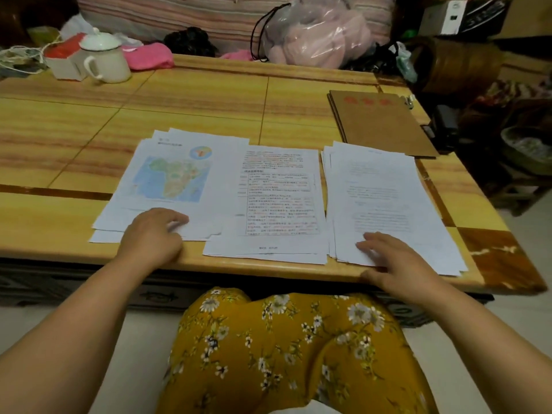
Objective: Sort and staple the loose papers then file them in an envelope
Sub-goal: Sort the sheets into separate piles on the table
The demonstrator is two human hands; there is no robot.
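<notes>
Wooden bench (209,94) carries three sorted paper piles (280,201), a brown envelope (385,124) beside them and a stapler (445,127) at the edge. Both hands (152,231) rest flat, fingers loose, on the outer piles, gripping nothing. Stapling and filing appear undone.

Red characters on brown envelope (385,124) blurred, unreadable. Print on right paper stack (385,201) too faint to read. Black stapler (445,127) partly hidden beyond table edge (268,270).
</notes>
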